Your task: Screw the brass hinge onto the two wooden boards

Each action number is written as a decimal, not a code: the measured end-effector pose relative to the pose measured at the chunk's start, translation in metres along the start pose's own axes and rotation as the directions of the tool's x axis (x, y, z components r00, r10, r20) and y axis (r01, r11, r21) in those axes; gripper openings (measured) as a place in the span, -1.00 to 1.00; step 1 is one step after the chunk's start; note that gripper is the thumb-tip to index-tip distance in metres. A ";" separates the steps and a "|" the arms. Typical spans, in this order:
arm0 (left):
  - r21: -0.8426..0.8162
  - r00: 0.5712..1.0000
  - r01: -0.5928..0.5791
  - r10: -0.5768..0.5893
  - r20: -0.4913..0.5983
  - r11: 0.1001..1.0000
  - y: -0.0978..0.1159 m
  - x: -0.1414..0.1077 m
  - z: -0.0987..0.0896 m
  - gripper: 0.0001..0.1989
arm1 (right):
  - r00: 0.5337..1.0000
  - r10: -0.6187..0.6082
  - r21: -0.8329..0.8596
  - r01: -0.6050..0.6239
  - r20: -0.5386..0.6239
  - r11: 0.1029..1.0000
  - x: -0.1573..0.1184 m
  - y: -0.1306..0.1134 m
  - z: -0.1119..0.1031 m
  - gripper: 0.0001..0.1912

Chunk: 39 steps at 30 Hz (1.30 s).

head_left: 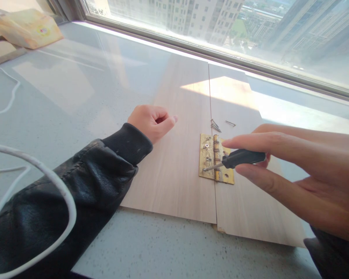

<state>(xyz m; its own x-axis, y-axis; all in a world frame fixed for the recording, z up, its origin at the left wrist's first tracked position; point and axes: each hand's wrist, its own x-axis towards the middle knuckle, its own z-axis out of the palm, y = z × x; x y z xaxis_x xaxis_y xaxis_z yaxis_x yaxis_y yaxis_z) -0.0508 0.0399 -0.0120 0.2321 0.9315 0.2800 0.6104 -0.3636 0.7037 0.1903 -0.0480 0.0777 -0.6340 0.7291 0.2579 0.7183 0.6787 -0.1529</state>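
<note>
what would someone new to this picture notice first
Probably the brass-coloured hinge lying across two pale boards where they meet, with the tip of a black-handled screwdriver, held in the right grip, at the lowest screw on its left side. The left grip, loosely curled, is over the left board. Next comes the bright window along the top, with tall buildings beyond.

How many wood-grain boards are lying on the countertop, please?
2. The left board lies under the left hand; the right board is beside it, partly hidden by the right hand. Another piece may be hidden underneath.
</note>
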 end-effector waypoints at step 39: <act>0.013 1.000 0.023 -0.023 0.018 1.000 0.000 0.000 0.000 -0.59 | 0.946 0.235 -0.168 -0.275 -0.222 0.947 0.009 -0.014 0.021 -0.77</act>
<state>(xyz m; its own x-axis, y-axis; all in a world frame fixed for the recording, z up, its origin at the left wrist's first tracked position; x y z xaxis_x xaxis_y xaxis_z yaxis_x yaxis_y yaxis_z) -0.0507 0.0402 -0.0116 0.2318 0.9397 0.2513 0.6252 -0.3418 0.7016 0.1686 -0.0492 0.0619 -0.3672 0.8299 0.4200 0.9024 0.4273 -0.0553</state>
